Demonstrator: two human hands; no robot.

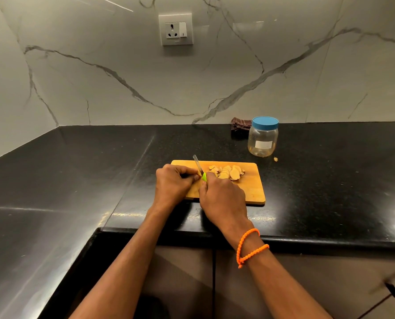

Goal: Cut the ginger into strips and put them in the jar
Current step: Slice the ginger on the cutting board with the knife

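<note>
Your right hand [223,199] is curled round the green handle of the knife [201,171], fingers wrapped tight; only a sliver of the handle shows past your knuckles. The blade runs up and to the far left, its tip just past the far edge of the cutting board [251,192]. Your left hand [173,183] sits at the board's left end, fingers bent inward with the tips close against the blade's near end; they look pressed onto something small there, but what lies under them is hidden, so you cannot tell whether it is a piece of ginger. The ginger slices [228,172] lie in a loose overlapping heap on the far middle of the board, just right of the blade and apart from both hands. The jar [262,138] stands upright on the black countertop [76,169], beyond the board's far right corner, its blue lid on. A small ginger scrap [275,159] lies on the counter by the jar's base. A dark checked cloth [240,126] sits bunched to the left of the jar against the marble wall [99,77], which carries a socket [175,29]. An orange bead bracelet [251,247] circles your right wrist.
</note>
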